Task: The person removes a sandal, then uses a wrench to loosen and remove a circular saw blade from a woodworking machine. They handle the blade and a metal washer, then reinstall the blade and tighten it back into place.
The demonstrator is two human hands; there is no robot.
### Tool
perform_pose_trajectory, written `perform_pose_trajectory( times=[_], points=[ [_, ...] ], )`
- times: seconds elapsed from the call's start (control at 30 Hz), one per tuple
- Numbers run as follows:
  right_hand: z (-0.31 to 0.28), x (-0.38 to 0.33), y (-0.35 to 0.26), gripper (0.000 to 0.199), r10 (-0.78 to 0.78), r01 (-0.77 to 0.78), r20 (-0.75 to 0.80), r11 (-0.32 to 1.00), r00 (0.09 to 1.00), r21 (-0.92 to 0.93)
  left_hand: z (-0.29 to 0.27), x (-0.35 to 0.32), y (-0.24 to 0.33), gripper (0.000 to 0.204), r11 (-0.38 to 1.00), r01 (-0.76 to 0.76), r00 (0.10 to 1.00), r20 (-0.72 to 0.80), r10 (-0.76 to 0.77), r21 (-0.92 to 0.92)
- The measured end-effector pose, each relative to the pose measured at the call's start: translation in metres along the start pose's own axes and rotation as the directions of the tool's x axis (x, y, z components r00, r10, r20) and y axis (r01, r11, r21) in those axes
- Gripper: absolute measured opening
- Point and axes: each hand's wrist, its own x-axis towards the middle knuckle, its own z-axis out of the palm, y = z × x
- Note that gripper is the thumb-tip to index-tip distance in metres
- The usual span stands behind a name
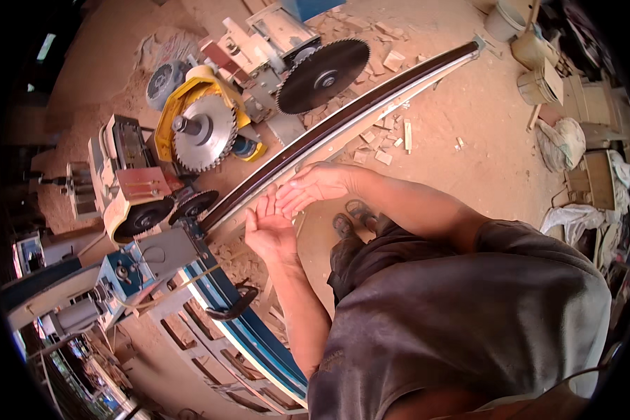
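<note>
My left hand is turned palm up with its fingers stretched out, and nothing lies in it. Beside it my right hand is also palm up and flat, its fingertips meeting or overlapping those of the left. Both are nearest to a long dark rail with a pale edge, which runs from the lower left to the far right. Whether either hand touches this rail I cannot tell. Just past it stand a silver circular saw blade with a yellow guard and a large dark saw blade.
Two smaller dark blades sit at the left by a machine head. A blue beam with a black handle is at lower left. Wood offcuts litter the dusty floor. Buckets and a sack stand far right.
</note>
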Motion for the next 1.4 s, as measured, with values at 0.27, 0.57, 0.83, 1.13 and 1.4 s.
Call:
perform_pose_trajectory(
  times=[0.27,0.57,0.83,1.13,1.4],
  points=[
    [-0.146,-0.320,0.074,0.032,-0.060,-0.076,-0.945,0.996,-0.320,-0.038,-0.110,-0.016,0.000,0.034,0.920,0.211,0.973,-0.164,-0.164,0.330],
    [-0.007,-0.456,0.313,0.036,0.016,-0.406,-0.751,0.834,-0.661,0.374,-0.155,-0.034,-0.033,0.042,0.656,0.376,0.927,-0.279,-0.252,0.655],
    [-0.009,-0.427,0.315,0.050,0.000,-0.404,-0.935,0.902,-0.354,0.153,-0.088,0.044,-0.063,0.050,0.495,0.327,0.933,-0.191,-0.305,0.805],
    [-0.074,-0.559,0.284,0.030,-0.062,0.079,-0.812,0.988,-0.581,-0.132,-0.024,0.046,-0.179,0.046,0.224,0.189,0.971,-0.147,-0.190,0.956],
    [-0.136,-0.623,0.189,0.009,0.136,0.559,-0.906,0.819,-0.402,-0.125,-0.164,0.026,-0.211,0.061,-0.270,-0.003,0.864,-0.133,-0.486,0.963]
  ],
)
